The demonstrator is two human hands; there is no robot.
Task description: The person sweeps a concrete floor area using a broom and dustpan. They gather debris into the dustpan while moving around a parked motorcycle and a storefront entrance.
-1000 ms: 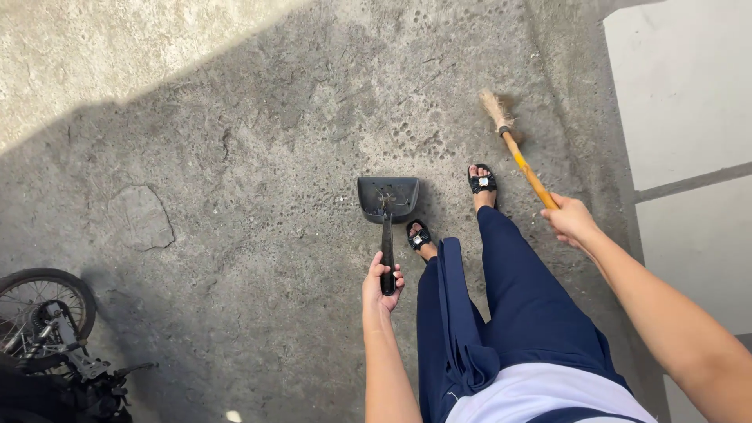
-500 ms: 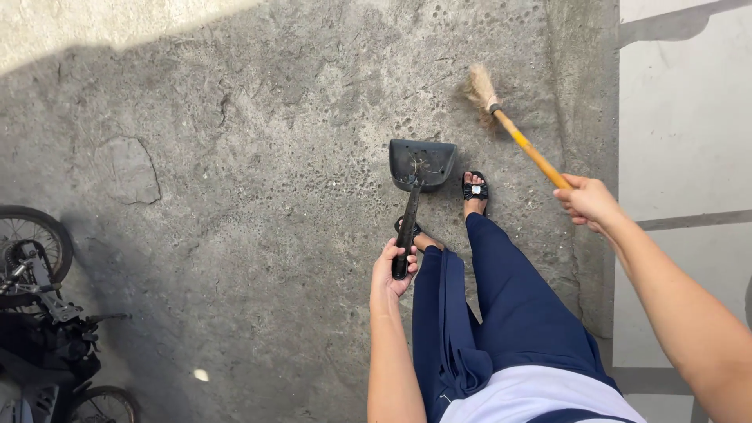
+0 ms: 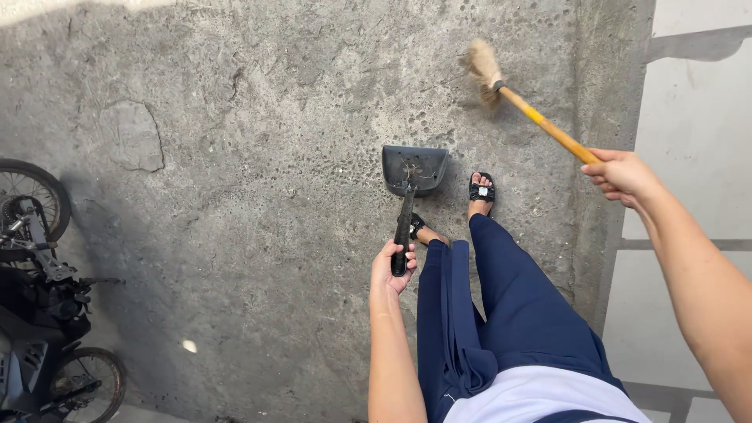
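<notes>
The dustpan point(image 3: 413, 168) sits low over the concrete ground point(image 3: 258, 157), just ahead of the person's feet, its open tray turned up with a few bits of debris inside. Its long dark handle runs back toward six o'clock into the left hand point(image 3: 394, 265), whose grip is wrapped firmly round the handle's end. At about two o'clock from the dustpan the broom point(image 3: 523, 106) slants across the ground, its pale straw head blurred at the far end and its yellow stick leading down to the right hand point(image 3: 623, 174), whose grip is closed tight round the stick. A black sandal point(image 3: 480, 190) stands just beside the dustpan at four o'clock. Well apart, at eight o'clock by the left edge, a motorbike point(image 3: 39, 313) is parked in shadow.
</notes>
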